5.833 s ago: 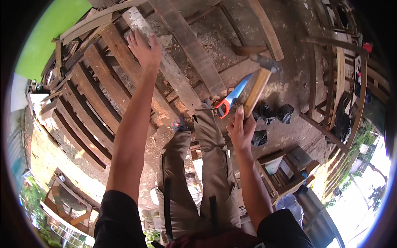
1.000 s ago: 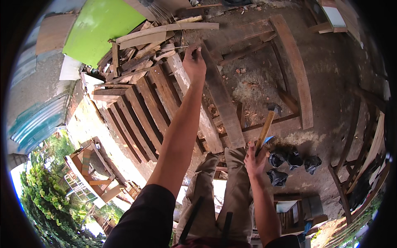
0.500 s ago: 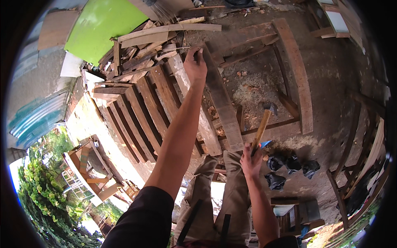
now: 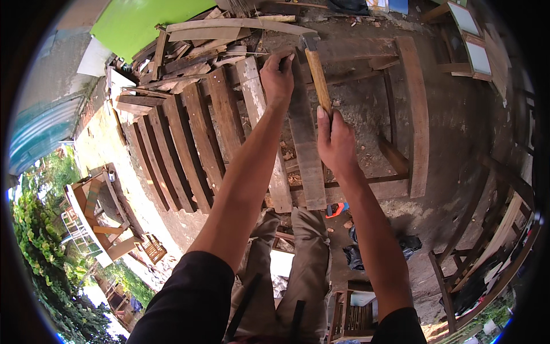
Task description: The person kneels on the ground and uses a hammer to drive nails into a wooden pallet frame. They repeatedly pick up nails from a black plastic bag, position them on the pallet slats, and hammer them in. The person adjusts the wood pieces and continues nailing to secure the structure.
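My right hand [image 4: 335, 140] grips the wooden handle of a hammer [image 4: 316, 67], whose metal head points up near the far end of a grey plank [image 4: 306, 155]. My left hand [image 4: 278, 77] is stretched out ahead with its fingers pinched together at the top edge of that plank, just left of the hammer head; what it pinches is too small to make out. The plank lies across a wooden frame [image 4: 415, 114], beside a row of brown floor planks [image 4: 215, 132].
Scrap boards [image 4: 195, 46] are piled at the far left below a green panel [image 4: 146, 20]. Bare dirt shows inside the frame. A dark bundle [image 4: 366, 252] and an orange and blue tool [image 4: 337, 210] lie near my legs. The platform's left edge drops to a garden.
My right hand has swung the hammer up from beside my knees to the far end of the plank. My left hand stays at the plank's top edge.
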Tool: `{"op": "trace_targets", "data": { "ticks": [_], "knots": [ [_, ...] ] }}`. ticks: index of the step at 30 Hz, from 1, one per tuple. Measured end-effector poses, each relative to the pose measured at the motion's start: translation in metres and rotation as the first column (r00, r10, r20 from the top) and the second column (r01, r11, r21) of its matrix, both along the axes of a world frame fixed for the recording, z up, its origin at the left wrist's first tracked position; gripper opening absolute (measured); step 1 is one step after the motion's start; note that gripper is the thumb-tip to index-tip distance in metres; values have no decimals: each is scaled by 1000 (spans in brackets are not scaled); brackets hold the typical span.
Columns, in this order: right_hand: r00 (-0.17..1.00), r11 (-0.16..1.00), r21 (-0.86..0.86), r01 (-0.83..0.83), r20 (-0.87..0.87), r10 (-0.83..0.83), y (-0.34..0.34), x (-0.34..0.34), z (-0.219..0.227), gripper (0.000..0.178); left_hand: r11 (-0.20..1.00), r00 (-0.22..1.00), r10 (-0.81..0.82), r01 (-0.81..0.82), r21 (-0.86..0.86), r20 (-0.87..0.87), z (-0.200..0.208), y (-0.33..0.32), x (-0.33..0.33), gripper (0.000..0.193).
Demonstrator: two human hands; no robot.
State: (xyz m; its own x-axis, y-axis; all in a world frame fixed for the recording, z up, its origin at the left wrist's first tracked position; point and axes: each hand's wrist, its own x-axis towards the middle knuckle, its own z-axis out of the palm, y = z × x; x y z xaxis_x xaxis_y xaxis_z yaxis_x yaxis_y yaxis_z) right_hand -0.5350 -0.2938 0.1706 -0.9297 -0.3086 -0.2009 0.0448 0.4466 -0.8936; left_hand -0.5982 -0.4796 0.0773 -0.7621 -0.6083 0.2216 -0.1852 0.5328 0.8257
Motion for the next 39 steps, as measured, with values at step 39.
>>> {"op": "trace_targets", "data": {
  "ticks": [39],
  "knots": [
    [989, 931, 333, -148, 49, 140, -19, -13, -10, 47, 998, 982, 2, -14, -60, -189, -11, -2, 0, 9]
  ]
}}
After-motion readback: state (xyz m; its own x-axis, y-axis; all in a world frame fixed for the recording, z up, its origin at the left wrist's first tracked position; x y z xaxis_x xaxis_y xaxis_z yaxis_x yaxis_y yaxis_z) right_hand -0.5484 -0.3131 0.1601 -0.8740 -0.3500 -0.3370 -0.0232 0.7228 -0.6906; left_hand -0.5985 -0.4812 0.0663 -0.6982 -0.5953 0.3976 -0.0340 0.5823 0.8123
